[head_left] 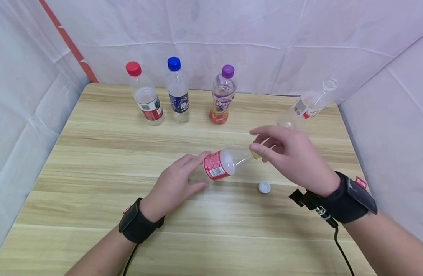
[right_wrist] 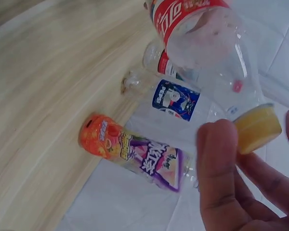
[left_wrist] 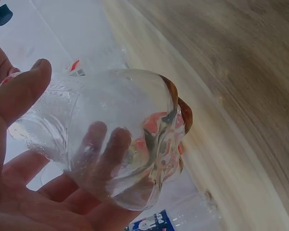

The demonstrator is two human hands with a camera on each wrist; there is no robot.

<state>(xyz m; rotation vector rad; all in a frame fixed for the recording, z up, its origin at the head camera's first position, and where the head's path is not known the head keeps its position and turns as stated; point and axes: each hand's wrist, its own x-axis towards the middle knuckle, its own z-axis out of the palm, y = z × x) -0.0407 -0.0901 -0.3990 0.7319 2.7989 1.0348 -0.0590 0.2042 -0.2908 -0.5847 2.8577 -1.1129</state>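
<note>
A clear plastic bottle with a red label [head_left: 216, 165] lies tilted in the air above the table, its neck pointing right. My left hand [head_left: 178, 176] grips it round the base end; the left wrist view shows the bottle's clear bottom [left_wrist: 120, 139] between thumb and fingers. On the bottle's mouth sits a yellow cap [right_wrist: 257, 129]. My right hand [head_left: 288, 153] has its thumb and fingers about this cap, with the forefinger raised off it. Below the right hand, a loose white cap [head_left: 264, 187] rests on the wooden table [head_left: 211, 237].
Along the back stand a red-capped bottle [head_left: 149, 103], a blue-capped bottle [head_left: 178, 96] and a purple-capped bottle [head_left: 223, 97]. An uncapped clear bottle [head_left: 309, 105] stands at the back right, partly behind the right hand. White sheeting [head_left: 225, 27] closes in the back and sides.
</note>
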